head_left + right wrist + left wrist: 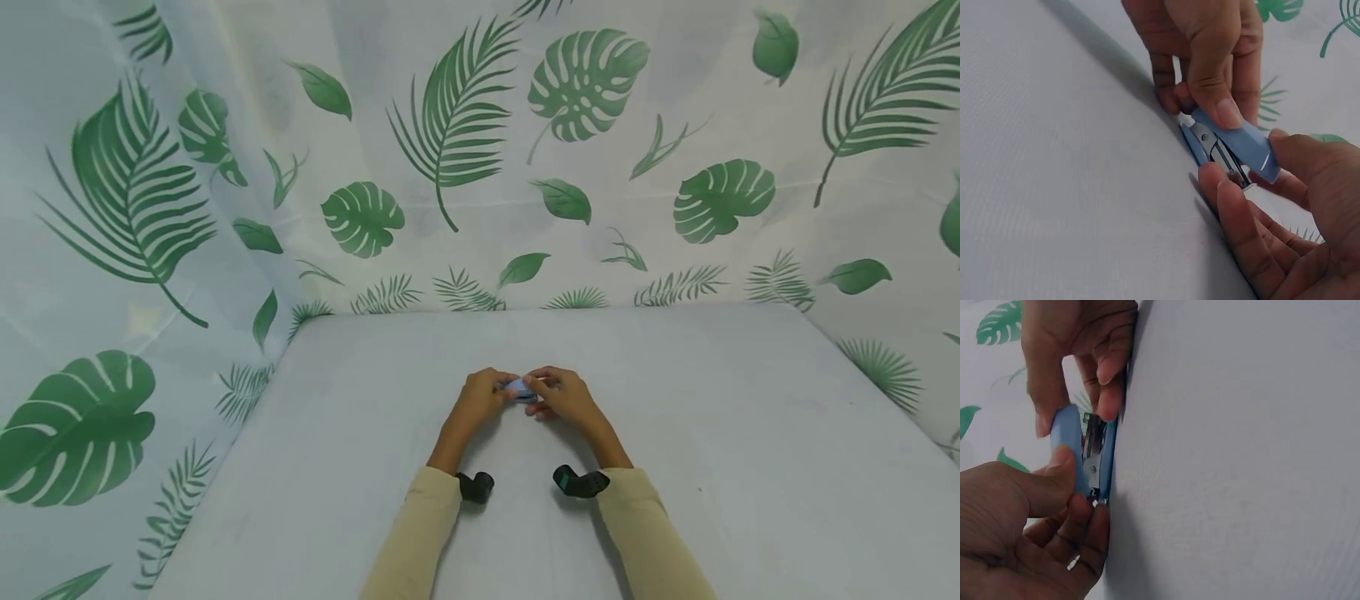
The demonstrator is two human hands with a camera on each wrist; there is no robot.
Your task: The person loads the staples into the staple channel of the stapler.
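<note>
A small light-blue stapler (520, 388) is held between both hands, low over the white table. My left hand (482, 397) grips its hinge end, thumb on the blue top cover and fingertips by the base, as the left wrist view shows. At the opposite end, my right hand (567, 400) pinches the stapler with the thumb against the cover and fingers near the base. In the right wrist view the stapler (1249, 149) has its cover tilted up from the base, baring the metal inside. Fingers hide parts of both ends.
The white tabletop (750, 450) spreads around the hands. Behind it and at the sides hang white curtains (480, 242) printed with green leaves. A dark wrist camera (476, 487) is strapped at the left cuff, another dark camera (581, 482) at the right.
</note>
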